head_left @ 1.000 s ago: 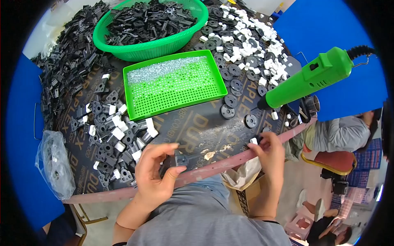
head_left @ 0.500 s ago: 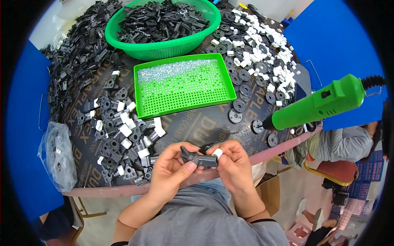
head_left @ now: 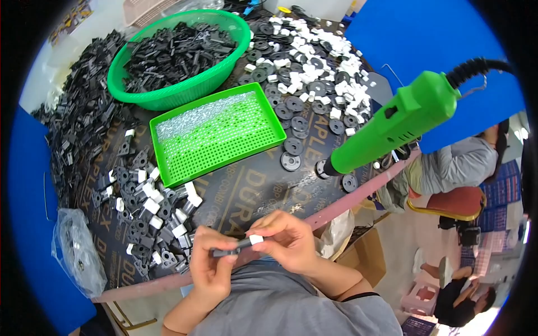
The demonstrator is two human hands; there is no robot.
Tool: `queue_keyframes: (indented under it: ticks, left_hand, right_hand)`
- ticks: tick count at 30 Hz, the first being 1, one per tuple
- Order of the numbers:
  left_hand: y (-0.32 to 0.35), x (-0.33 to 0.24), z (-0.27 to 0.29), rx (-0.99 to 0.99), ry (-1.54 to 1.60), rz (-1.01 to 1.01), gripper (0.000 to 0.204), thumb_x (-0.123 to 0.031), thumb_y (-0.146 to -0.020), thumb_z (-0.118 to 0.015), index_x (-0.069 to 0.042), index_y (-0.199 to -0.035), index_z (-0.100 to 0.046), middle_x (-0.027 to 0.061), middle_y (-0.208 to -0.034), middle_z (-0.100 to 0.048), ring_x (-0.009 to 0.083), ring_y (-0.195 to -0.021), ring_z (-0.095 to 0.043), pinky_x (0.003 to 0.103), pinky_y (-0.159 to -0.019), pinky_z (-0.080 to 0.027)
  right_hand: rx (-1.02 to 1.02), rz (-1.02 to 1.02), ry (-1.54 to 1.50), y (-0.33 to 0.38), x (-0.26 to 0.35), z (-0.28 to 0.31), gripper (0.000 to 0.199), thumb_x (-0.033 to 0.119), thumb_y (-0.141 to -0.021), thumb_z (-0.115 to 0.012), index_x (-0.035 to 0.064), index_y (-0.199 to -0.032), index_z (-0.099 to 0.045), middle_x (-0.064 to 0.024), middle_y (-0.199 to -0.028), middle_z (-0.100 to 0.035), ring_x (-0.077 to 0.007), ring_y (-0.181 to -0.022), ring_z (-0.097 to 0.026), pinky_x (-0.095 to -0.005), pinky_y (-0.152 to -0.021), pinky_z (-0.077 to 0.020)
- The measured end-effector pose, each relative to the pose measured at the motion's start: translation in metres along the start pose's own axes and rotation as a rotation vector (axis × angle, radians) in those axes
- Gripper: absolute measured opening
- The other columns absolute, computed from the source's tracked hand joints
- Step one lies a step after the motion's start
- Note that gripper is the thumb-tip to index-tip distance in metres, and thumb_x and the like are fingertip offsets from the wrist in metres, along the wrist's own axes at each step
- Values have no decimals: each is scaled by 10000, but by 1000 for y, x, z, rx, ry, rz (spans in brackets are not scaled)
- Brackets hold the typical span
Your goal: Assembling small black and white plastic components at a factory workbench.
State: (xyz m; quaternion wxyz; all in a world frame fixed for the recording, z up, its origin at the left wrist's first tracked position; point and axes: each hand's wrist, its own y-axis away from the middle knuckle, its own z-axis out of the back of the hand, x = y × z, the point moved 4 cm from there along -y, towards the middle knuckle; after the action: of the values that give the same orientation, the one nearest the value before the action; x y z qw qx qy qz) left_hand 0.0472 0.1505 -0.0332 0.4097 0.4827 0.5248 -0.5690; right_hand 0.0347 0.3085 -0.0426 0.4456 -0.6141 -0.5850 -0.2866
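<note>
Two hands meet over the worktop's (head_left: 232, 201) near edge: the left hand (head_left: 210, 266) has thumb and fingers clamped on a black part (head_left: 223, 252), the right hand (head_left: 290, 244) pinches a white piece (head_left: 256, 239) at its right end. Black-and-white pieces (head_left: 151, 207) heap toward the near left corner; a green driver (head_left: 398, 123) slants over the right edge.

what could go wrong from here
The small rounded white plastic piece in the right hand, or the slim dark plastic part in the left hand, might slip and drop past the nearby pink table edge. If bumped, the shallow green perforated plastic tray could spill its fine silvery metal pieces.
</note>
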Motion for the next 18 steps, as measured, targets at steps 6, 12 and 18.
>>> queue_keyframes:
  ticks: [6, 12, 18]
  left_hand:
    - [-2, -1, -5, 74, -121, -94, 159, 41, -789, -556, -40, -926, -544, 108, -875, -505, 213, -803, -470, 305, -744, -382]
    - [-27, -46, 46, -305, -651, -131, 357, -109, -863, -545, 3, -1197, -489, 169, -1178, -499, 282, -1055, -482, 384, -945, -356]
    - [-40, -37, 111, -324, -1172, 134, 395, -145, -929, -484, -7, -1296, -434, 181, -1283, -407, 308, -1200, -373, 379, -1028, -266]
  right_hand:
    - [81, -82, 204, -7, 5, 14, 129, -26, -738, -720, -15, -840, -643, -118, -854, -649, -173, -778, -635, -296, -678, -505]
    - [-455, 170, 1211, -30, 81, 90, 77, 74, -785, -692, 4, -764, -670, -39, -631, -615, -74, -613, -560, -210, -569, -431]
    - [-733, 108, 1619, -47, 84, 190, 231, 122, -727, -743, 9, -880, -612, -120, -768, -596, -262, -624, -577, -355, -599, -471]
